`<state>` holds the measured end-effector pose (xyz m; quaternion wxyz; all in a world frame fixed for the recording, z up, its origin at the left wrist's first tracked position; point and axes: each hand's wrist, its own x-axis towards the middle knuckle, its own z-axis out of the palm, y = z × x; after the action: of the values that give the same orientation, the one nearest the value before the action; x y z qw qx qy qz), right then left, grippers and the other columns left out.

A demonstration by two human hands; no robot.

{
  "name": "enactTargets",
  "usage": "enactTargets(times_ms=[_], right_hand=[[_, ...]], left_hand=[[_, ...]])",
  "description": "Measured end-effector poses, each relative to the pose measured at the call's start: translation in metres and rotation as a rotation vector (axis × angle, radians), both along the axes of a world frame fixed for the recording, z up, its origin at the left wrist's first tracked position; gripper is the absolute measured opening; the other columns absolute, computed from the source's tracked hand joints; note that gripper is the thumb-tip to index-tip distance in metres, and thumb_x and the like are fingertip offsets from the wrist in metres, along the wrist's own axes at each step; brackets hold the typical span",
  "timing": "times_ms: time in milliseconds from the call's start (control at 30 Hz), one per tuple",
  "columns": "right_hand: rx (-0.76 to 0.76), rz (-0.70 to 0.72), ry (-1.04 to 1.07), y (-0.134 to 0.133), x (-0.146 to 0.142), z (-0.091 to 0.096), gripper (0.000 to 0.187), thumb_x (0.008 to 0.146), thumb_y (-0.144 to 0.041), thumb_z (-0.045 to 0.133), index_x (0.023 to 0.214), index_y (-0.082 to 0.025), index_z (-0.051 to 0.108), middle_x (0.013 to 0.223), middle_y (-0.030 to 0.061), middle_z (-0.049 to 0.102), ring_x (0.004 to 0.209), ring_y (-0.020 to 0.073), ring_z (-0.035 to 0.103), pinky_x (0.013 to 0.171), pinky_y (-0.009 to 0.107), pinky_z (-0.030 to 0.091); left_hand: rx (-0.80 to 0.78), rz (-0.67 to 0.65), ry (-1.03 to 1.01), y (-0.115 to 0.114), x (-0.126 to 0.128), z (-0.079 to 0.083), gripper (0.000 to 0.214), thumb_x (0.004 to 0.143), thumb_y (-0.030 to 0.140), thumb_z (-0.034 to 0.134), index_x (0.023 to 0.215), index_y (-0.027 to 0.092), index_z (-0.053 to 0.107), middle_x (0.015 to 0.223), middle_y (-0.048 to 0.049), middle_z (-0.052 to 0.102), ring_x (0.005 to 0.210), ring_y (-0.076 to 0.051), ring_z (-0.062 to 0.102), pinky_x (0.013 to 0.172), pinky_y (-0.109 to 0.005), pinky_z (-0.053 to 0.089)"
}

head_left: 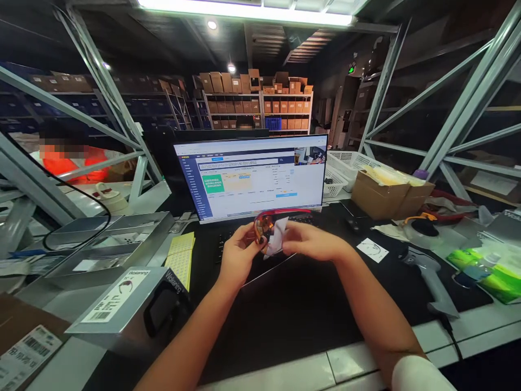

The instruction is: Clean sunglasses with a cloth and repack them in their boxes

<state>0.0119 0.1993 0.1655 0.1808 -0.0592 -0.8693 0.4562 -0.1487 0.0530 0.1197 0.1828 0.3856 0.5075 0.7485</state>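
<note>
My left hand (238,254) pinches a pair of glasses (264,221) with an orange-tinted lens, in front of the monitor. A thin red temple arm stretches from them to the right, above my right hand (311,240). The right fingers are closed on a white cloth (278,237), which lies against the glasses. Part of the lens is hidden behind the cloth and fingers. To the left of my forearm stands a grey box (118,298) with a glasses picture and barcode on its label.
A lit monitor (260,179) stands behind my hands, with a keyboard (223,247) partly covered below it. On the right are a barcode scanner (431,277), a white card (372,250), a spray bottle (478,270) and a cardboard box (376,195). Yellow label sheets (181,255) lie left.
</note>
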Motion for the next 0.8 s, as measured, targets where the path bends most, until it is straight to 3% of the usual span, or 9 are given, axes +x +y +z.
enactTargets(times_ms=[67, 167, 267, 400, 467, 567, 633, 700, 800], right_hand=[[-0.19, -0.101, 0.141, 0.018, 0.002, 0.001, 0.031, 0.085, -0.038, 0.063, 0.11, -0.02, 0.065, 0.075, -0.0007, 0.067, 0.071, 0.0161, 0.064, 0.075, 0.03, 0.051], [-0.375, -0.415, 0.458, 0.043, 0.005, 0.001, 0.035, 0.092, -0.049, 0.049, 0.1, -0.018, 0.064, 0.081, 0.0043, 0.069, 0.079, 0.0183, 0.068, 0.083, 0.034, 0.053], [-0.34, -0.343, 0.487, 0.034, 0.006, 0.002, 0.053, 0.096, -0.062, 0.038, 0.109, -0.018, 0.065, 0.104, 0.0111, 0.074, 0.102, 0.0232, 0.07, 0.095, 0.039, 0.052], [-0.179, -0.083, 0.297, -0.006, -0.002, -0.002, 0.058, 0.093, -0.069, 0.048, 0.123, -0.022, 0.067, 0.125, 0.0097, 0.071, 0.119, 0.0249, 0.065, 0.108, 0.041, 0.046], [-0.159, 0.018, 0.202, -0.014, -0.01, -0.008, 0.062, 0.097, -0.07, 0.04, 0.124, -0.022, 0.068, 0.128, 0.0095, 0.07, 0.119, 0.0246, 0.064, 0.107, 0.041, 0.046], [0.031, -0.205, 0.042, -0.004, -0.027, -0.02, 0.055, 0.103, -0.056, 0.031, 0.111, -0.02, 0.072, 0.119, 0.009, 0.072, 0.112, 0.0224, 0.066, 0.098, 0.036, 0.049], [0.169, -0.392, -0.086, 0.009, -0.038, -0.03, 0.041, 0.099, -0.045, 0.042, 0.095, -0.018, 0.073, 0.102, 0.0094, 0.074, 0.098, 0.0225, 0.067, 0.085, 0.033, 0.049], [0.217, -0.398, -0.216, 0.019, -0.045, -0.039, 0.025, 0.089, -0.034, 0.058, 0.075, -0.017, 0.07, 0.079, 0.0071, 0.072, 0.078, 0.0209, 0.065, 0.069, 0.029, 0.046], [0.208, -0.256, -0.351, 0.025, -0.05, -0.046, 0.018, 0.075, -0.019, 0.065, 0.057, -0.017, 0.063, 0.059, 0.0004, 0.063, 0.059, 0.0148, 0.057, 0.056, 0.025, 0.037]], left_hand=[[0.01, 0.098, 0.094, -0.005, -0.003, 0.004, 0.042, 0.07, 0.035, 0.084, 0.108, 0.019, 0.075, 0.098, -0.0057, 0.073, 0.09, -0.021, 0.067, 0.082, -0.033, 0.054], [-0.031, 0.307, 0.421, -0.012, -0.009, 0.011, 0.034, 0.071, 0.029, 0.079, 0.105, 0.021, 0.077, 0.092, -0.0028, 0.071, 0.086, -0.02, 0.065, 0.083, -0.034, 0.052], [-0.069, 0.45, 0.641, -0.016, -0.01, 0.016, 0.029, 0.072, 0.025, 0.075, 0.101, 0.022, 0.077, 0.085, -0.0013, 0.068, 0.083, -0.019, 0.063, 0.082, -0.035, 0.05], [-0.048, 0.288, 0.336, -0.012, -0.01, 0.014, 0.029, 0.073, 0.032, 0.078, 0.099, 0.02, 0.074, 0.089, -0.0033, 0.071, 0.084, -0.02, 0.066, 0.081, -0.033, 0.052], [0.006, 0.208, 0.093, -0.009, -0.014, 0.01, 0.034, 0.07, 0.036, 0.082, 0.097, 0.019, 0.073, 0.091, -0.0044, 0.072, 0.086, -0.019, 0.067, 0.082, -0.032, 0.053], [0.114, 0.206, -0.088, -0.006, -0.02, 0.008, 0.037, 0.067, 0.037, 0.086, 0.095, 0.018, 0.072, 0.093, -0.0048, 0.073, 0.088, -0.017, 0.066, 0.083, -0.03, 0.052], [0.17, 0.209, -0.112, -0.006, -0.023, 0.008, 0.039, 0.066, 0.036, 0.088, 0.096, 0.018, 0.073, 0.094, -0.0046, 0.072, 0.088, -0.016, 0.066, 0.083, -0.029, 0.052], [0.198, 0.19, -0.12, -0.007, -0.024, 0.01, 0.039, 0.064, 0.034, 0.089, 0.096, 0.018, 0.073, 0.093, -0.0042, 0.073, 0.088, -0.016, 0.066, 0.082, -0.028, 0.052], [0.2, 0.154, -0.118, -0.009, -0.022, 0.014, 0.037, 0.064, 0.032, 0.089, 0.096, 0.019, 0.074, 0.092, -0.0036, 0.073, 0.087, -0.015, 0.066, 0.082, -0.028, 0.053]])
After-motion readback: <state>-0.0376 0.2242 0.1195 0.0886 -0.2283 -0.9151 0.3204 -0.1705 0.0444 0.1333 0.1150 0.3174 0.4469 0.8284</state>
